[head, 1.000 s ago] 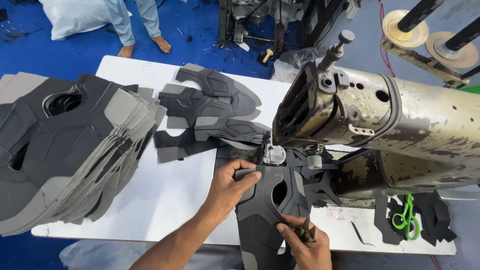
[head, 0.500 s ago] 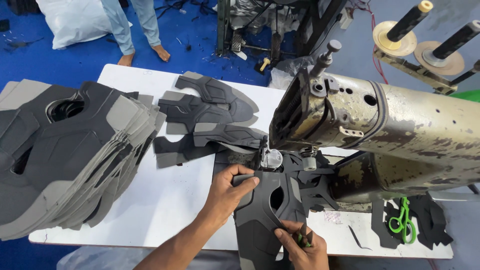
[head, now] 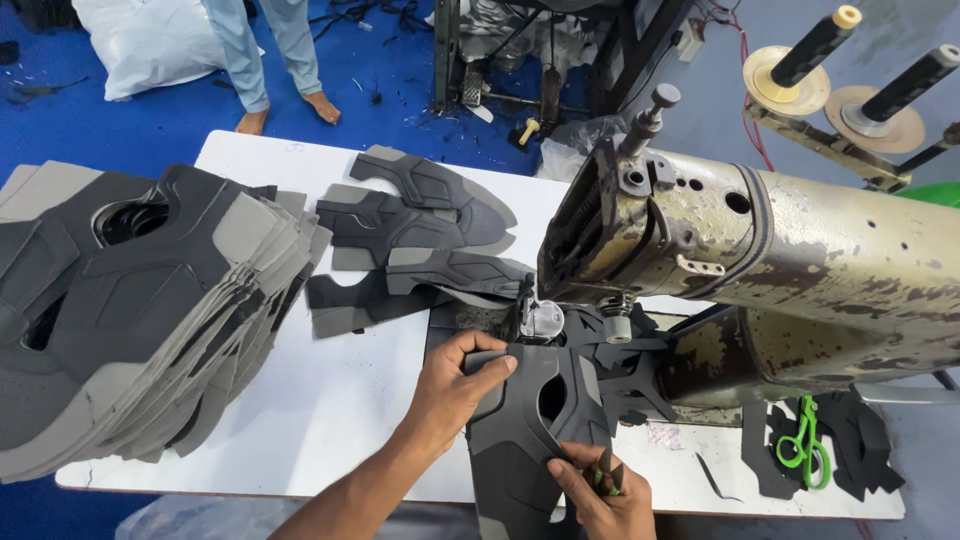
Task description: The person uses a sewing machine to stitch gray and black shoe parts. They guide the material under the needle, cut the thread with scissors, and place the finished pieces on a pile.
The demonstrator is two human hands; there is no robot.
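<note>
Matte black foam shoe-upper panel (head: 535,430) lies under the presser foot (head: 540,320) of the chipped sewing machine (head: 800,270); left hand (head: 450,385) pinches its top edge, right hand (head: 600,490) grips its lower edge. Grey layered panels (head: 130,300) fan leftward on the white table (head: 340,400).

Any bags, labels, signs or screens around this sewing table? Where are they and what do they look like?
White sack: on the blue floor, top left, bulging and soft.
Clear plastic bag: behind the table by the sewing machine, crumpled.
No labels, signs or screens show.
</note>
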